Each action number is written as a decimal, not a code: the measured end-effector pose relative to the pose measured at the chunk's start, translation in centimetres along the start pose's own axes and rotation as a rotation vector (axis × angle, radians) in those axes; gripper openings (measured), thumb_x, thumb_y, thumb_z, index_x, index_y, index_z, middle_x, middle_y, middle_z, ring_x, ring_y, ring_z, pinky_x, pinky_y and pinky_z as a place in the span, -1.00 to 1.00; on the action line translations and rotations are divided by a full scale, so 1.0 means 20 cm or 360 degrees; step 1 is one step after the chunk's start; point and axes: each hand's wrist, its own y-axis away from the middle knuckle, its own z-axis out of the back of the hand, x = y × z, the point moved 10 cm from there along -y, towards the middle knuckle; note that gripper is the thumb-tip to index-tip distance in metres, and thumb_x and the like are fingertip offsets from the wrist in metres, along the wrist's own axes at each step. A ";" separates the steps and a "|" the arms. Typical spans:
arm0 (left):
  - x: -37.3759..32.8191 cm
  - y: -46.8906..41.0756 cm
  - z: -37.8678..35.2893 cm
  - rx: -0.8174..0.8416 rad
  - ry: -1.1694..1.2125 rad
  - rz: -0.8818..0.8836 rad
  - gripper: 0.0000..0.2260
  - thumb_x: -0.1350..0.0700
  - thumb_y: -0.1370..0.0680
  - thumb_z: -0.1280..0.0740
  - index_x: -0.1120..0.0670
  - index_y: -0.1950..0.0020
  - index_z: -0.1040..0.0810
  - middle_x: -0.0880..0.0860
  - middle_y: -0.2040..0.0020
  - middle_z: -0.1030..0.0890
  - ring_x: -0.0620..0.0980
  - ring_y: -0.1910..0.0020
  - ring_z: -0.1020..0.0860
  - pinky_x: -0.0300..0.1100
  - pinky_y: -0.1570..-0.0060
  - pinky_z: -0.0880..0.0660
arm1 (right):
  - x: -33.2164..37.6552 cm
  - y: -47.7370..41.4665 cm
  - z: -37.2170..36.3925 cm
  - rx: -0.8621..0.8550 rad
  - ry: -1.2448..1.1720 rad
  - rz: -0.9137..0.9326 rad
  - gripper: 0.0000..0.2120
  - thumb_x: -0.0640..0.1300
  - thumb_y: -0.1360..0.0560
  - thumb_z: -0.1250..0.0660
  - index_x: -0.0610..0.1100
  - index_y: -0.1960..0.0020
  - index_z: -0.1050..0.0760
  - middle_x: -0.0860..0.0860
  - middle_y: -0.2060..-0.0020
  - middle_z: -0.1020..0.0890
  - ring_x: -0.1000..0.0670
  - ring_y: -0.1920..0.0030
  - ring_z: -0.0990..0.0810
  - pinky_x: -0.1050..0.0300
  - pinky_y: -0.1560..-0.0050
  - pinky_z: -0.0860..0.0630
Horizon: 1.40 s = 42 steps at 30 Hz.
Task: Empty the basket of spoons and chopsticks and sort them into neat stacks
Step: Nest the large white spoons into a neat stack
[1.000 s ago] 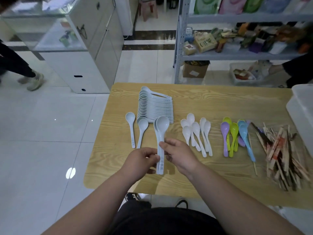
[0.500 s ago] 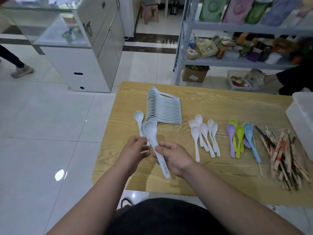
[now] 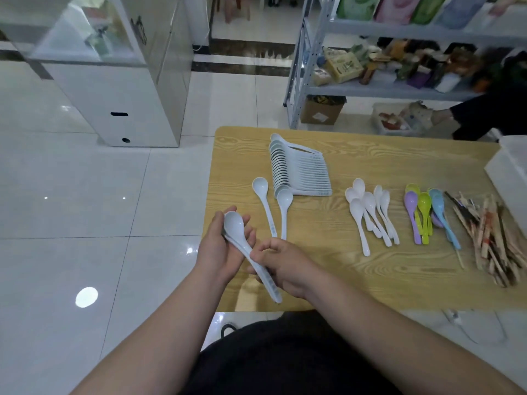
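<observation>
Both hands hold a small nested stack of pale blue spoons (image 3: pixel 234 224) over the table's left front corner. My left hand (image 3: pixel 221 249) cups the bowls from beneath, and my right hand (image 3: pixel 281 263) grips the handles. Two single pale blue spoons (image 3: pixel 263 199) lie on the wooden table (image 3: pixel 328 269) just beyond. A long nested row of the same spoons (image 3: pixel 299 169) lies further back. To the right lie several small white spoons (image 3: pixel 370 212), coloured spoons (image 3: pixel 425 212) and a heap of wrapped chopsticks (image 3: pixel 490 238).
A white plastic container (image 3: pixel 510 178) stands at the table's right edge. Beyond the table are a metal shelf rack (image 3: pixel 370 86) with goods and a white glass cabinet (image 3: pixel 119 81). A person crouches by the shelf at the far right. White tiled floor lies to the left.
The stack of spoons has been lifted and swung left, from upright over the table to tilted at its left front corner. My left hand now cups the bowls.
</observation>
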 end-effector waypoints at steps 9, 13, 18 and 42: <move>0.00 -0.15 0.20 -0.0218 -0.0026 0.0047 -0.79 -0.02 -0.66 -0.28 0.08 -0.20 -0.50 0.18 -0.10 -0.51 0.05 0.16 -0.51 -0.12 0.12 -0.50 | -0.07 -0.19 0.15 -0.0305 0.0157 -0.0083 -0.90 -0.04 -0.56 -0.43 -0.07 0.03 -0.60 0.00 0.15 -0.69 0.02 0.15 -0.67 0.03 0.07 -0.65; -0.06 -0.20 0.27 -0.0291 -0.0028 0.0033 -0.81 -0.01 -0.65 -0.29 0.06 -0.17 -0.49 0.17 -0.14 -0.51 0.05 0.17 -0.53 -0.13 0.11 -0.48 | 0.05 -0.30 0.46 -0.0813 0.0718 0.0037 -0.78 0.07 -0.51 -0.42 0.03 -0.11 -0.54 0.05 -0.08 -0.58 0.05 0.07 -0.62 0.10 0.16 -0.59; -0.11 -0.24 0.35 -0.0446 -0.0059 -0.0032 -0.85 0.02 -0.65 -0.29 0.08 -0.12 -0.52 0.19 -0.18 -0.55 0.07 0.13 -0.53 -0.11 0.09 -0.48 | 0.15 -0.52 0.55 -0.0920 0.1029 0.0042 -0.52 0.18 -0.43 -0.48 0.10 -0.27 -0.45 0.03 -0.17 -0.31 -0.02 -0.03 -0.56 0.20 0.31 -0.48; -0.03 -0.28 0.40 -0.0532 -0.0177 0.0095 -0.88 0.03 -0.63 -0.31 0.05 -0.09 -0.55 0.10 0.04 -0.57 0.04 0.14 -0.54 -0.09 0.09 -0.51 | 0.08 -0.43 0.57 -0.0934 0.1267 0.0310 -0.78 -0.19 -0.57 -0.26 -0.02 -0.19 -0.39 0.03 -0.18 -0.35 0.02 0.02 -0.51 0.12 0.06 -0.49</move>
